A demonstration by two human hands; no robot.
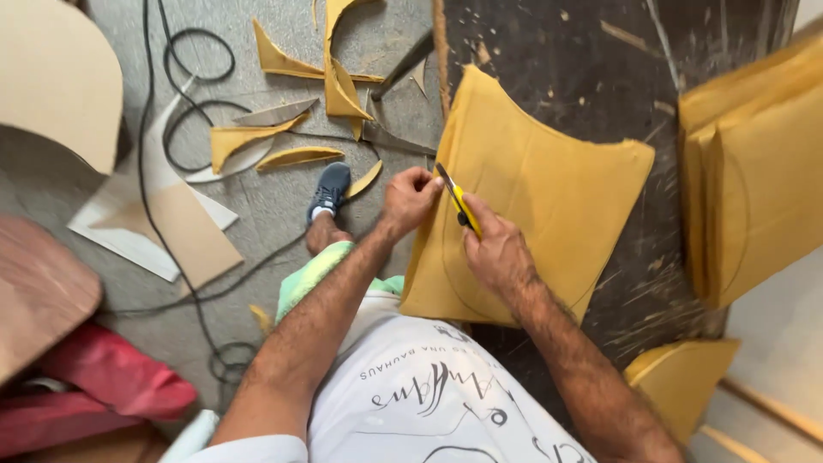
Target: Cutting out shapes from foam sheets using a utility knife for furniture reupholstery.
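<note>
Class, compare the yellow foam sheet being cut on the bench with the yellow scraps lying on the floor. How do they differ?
The foam sheet is large and broad; the scraps are small, narrow slivers. The foam sheet lies flat on the dark bench; the scraps curl on the grey floor. Both hands touch the foam sheet; the scraps lie untouched. They share the mustard-yellow colour.

The dark, scratched table [600,77] carries a yellow foam sheet [549,189] and, at its right edge, a stack of yellow foam sheets [754,171]. The grey floor [274,206] carries yellow offcuts [296,156], a black cable [184,120] and a beige board [163,223].
</note>
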